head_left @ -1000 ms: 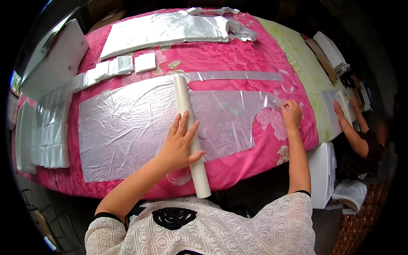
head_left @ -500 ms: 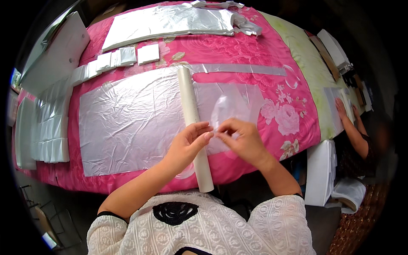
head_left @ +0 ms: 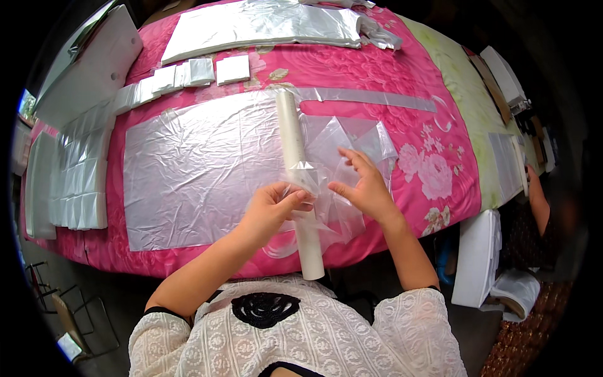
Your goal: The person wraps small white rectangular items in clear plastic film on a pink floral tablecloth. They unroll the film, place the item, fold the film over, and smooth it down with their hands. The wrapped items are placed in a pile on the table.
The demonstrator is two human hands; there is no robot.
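Note:
My left hand (head_left: 281, 202) pinches the gathered edge of a thin clear plastic bag (head_left: 331, 207) just over a long pale tube (head_left: 290, 129). To its right, my right hand (head_left: 361, 185) is spread with thumb and fingers apart, close to the loose film and gripping nothing. The tube lies across a wide clear plastic sheet (head_left: 195, 163), its near end reaching the bed-like table's front edge. Right of the tube, part of the bag rises in creased peaks. Where the bag's folds meet the sheet beneath is hard to make out.
Folded plastic packets (head_left: 81, 173) stack at the left beside a white box (head_left: 88, 75). Smaller packets (head_left: 232, 69) and a large folded plastic pile (head_left: 264, 28) lie farther back. A pink flowered cloth (head_left: 433, 163) covers the surface. At right, another person's arm (head_left: 537, 200) reaches over plastic sheets.
My right hand has come off the film and opened out. My left hand keeps its pinch as the bag is drawn left over the tube. The view has shifted slightly.

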